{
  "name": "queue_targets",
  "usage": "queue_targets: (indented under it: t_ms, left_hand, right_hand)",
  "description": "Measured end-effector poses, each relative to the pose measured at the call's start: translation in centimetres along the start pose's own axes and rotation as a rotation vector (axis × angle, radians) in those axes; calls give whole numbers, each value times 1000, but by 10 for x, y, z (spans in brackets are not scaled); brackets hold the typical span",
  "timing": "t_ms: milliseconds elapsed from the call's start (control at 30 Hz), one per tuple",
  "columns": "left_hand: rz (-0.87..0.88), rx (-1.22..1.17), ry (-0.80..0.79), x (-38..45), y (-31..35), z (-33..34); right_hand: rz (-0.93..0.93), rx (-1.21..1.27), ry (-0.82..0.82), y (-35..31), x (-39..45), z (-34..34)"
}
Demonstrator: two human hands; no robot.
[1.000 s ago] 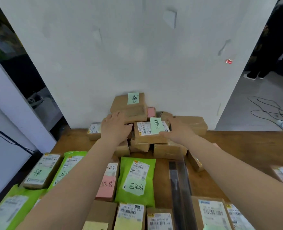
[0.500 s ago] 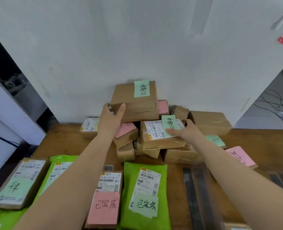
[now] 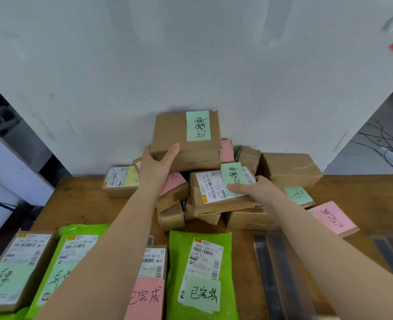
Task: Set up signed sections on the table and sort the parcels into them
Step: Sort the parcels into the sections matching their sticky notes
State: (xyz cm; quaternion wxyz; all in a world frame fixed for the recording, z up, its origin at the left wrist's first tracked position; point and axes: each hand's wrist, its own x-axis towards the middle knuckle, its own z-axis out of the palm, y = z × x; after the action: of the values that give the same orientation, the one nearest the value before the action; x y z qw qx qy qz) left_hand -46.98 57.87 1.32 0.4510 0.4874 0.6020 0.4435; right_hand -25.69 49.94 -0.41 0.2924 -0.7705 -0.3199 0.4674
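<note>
Left hand (image 3: 156,166) grips the near left corner of the top brown box (image 3: 186,140), thumb up on its lid, atop the pile against the white wall (image 3: 191,54); its green note (image 3: 197,125) is handwritten, hard to read sideways. Right hand (image 3: 257,189) holds the labelled box (image 3: 218,192) lower in the pile, thumb pressing its green note (image 3: 233,179). Down front, a green mailer (image 3: 200,273) and a pink note (image 3: 146,297) both read "已完成". All on the wooden table (image 3: 80,204).

The left forearm (image 3: 112,239) hides most of a white-labelled box (image 3: 153,262). Bottom edge cuts the green mailer (image 3: 200,273). Lower pile boxes (image 3: 172,215) sit half-buried; label print is unreadable.
</note>
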Motion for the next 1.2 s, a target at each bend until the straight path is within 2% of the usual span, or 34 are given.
queue_targets:
  t_ms: [233, 400, 533, 700, 967, 1067, 1200]
  left_hand:
    - [47, -62, -24, -9, -3, 4]
    - [70, -211, -6, -9, -10, -1]
    - [67, -309, -12, -11, -14, -11]
    - [54, -558, 52, -16, -13, -28]
    - [89, -522, 143, -47, -11, -68]
    - [107, -541, 153, -63, -6, -83]
    - [138, -570, 110, -87, 0, -100]
  right_hand:
    - [-47, 69, -13, 2, -2, 2]
    - [-126, 99, 20, 8, -10, 7]
    - [-115, 147, -1, 8, -16, 8]
    - [-104, 454, -27, 10, -21, 2]
    - [-219, 380, -77, 10, -67, -10]
    - [-233, 480, -70, 15, -95, -23]
    - [-213, 693, 21, 30, -130, -41]
